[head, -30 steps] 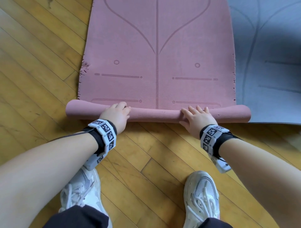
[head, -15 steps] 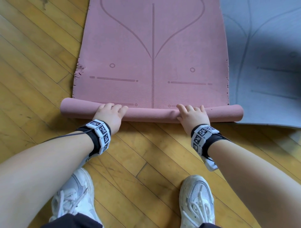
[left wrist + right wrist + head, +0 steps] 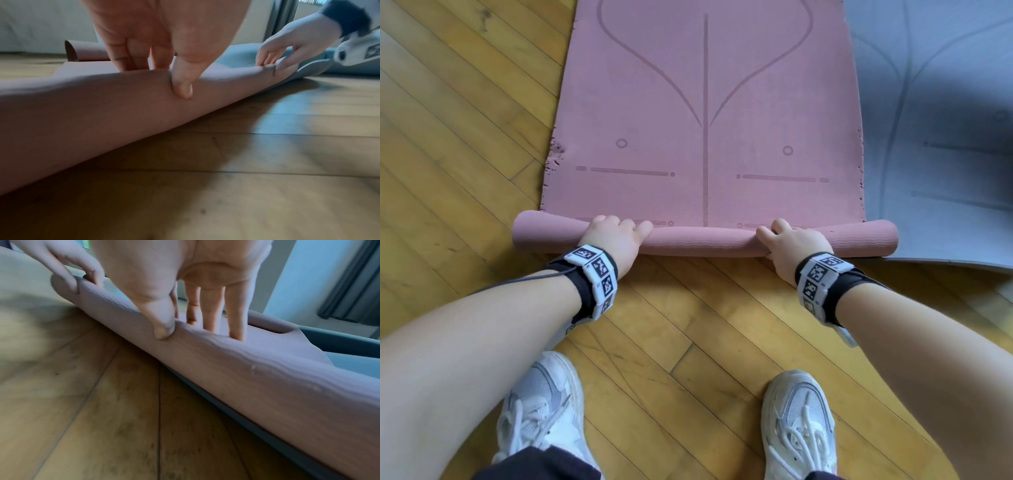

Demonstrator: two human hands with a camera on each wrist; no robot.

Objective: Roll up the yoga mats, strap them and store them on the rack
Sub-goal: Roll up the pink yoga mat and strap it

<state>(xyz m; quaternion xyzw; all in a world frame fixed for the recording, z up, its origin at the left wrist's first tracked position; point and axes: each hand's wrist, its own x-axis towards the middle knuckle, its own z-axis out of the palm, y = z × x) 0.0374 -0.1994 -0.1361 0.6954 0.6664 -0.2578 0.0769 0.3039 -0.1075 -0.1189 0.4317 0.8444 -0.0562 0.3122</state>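
Hands, L [image 3: 614,236] & R [image 3: 792,243], on part-rolled pink mat [image 3: 705,120].

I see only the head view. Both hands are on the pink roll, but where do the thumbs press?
Observer: In the left wrist view, the thumb of the left hand digs into the near side of the rolled part of the pink mat and dents it.
Operator: And the other thumb?
Observer: The right wrist view shows the right hand gripping likewise, thumb on the near side and fingers over the top.
Operator: Does the mat's far end lie flat?
Observer: No. In the left wrist view the far end curls up off the wooden floor.
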